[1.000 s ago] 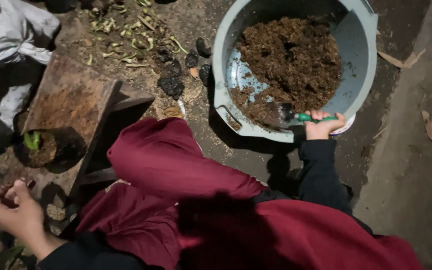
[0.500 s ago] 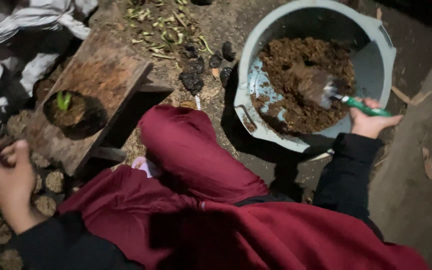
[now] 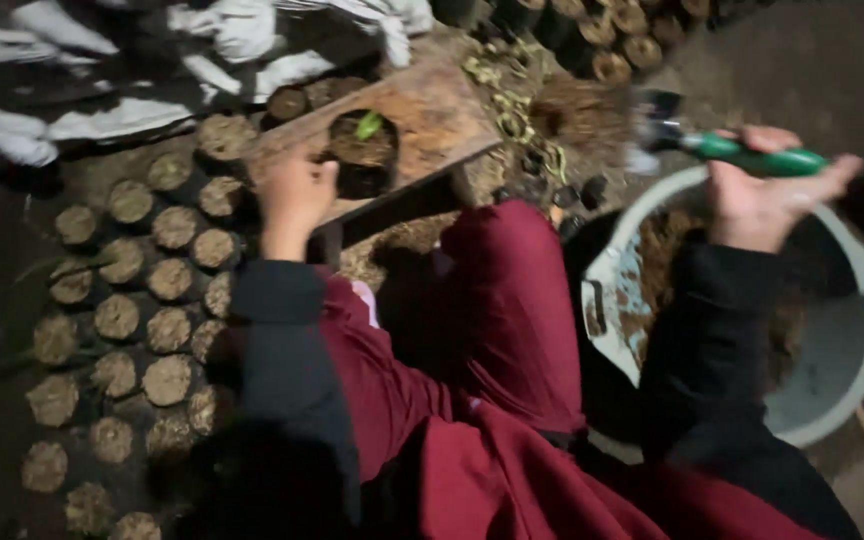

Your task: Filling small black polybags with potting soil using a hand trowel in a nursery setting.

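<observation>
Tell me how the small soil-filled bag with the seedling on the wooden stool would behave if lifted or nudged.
The seedling bag looks soft-walled, so it would probably sag or deform when squeezed. Packed with soil, it is likely heavy for its size. Standing near the edge of the tilted-looking wooden stool, beside the left hand, it might tip and spill loose soil if pushed.

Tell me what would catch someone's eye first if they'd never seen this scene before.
Probably the green-handled trowel, loaded with soil and held up in the right hand above the grey tub at the right. Next, the small black pot with a green seedling on the wooden stool at top centre, with the left hand resting beside it. At the left, rows of soil-filled bags cover the ground.
</observation>
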